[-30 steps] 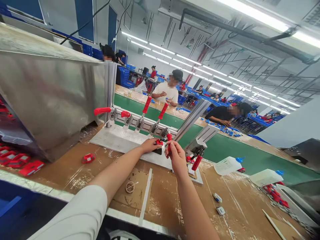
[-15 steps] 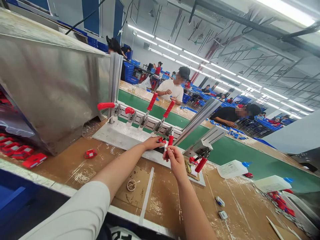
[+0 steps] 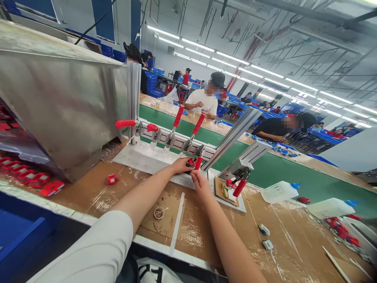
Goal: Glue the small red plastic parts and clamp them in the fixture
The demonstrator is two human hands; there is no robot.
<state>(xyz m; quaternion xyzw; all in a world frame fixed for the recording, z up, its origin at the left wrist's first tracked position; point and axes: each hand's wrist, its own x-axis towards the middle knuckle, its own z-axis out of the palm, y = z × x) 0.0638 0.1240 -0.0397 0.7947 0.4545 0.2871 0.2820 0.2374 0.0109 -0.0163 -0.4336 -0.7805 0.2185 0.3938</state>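
Note:
My left hand (image 3: 180, 166) reaches to the right end of the metal clamping fixture, its fingers closed on a small red-and-black part (image 3: 192, 162) on the base plate (image 3: 138, 160). Right beside it, my right hand (image 3: 201, 184) is closed at the lower end of a red toggle clamp handle (image 3: 198, 162) that points down toward me. The fingers partly hide the part and the handle's tip. Farther left on the same rail, two red handles (image 3: 178, 116) stand raised, and two more (image 3: 125, 124) lie lower.
A second fixture with a lowered red handle (image 3: 240, 188) stands at right. Two bottles (image 3: 279, 192) with blue caps lie beyond it. A small round cup (image 3: 159, 212) and a loose red part (image 3: 112, 179) rest on the bench. A sheet-metal housing (image 3: 64, 114) rises at left. Co-workers sit across the green belt.
My right hand's fingers have curled in closer at the handle's lower end. The left hand stays at the red-and-black part. The whole view has shifted slightly.

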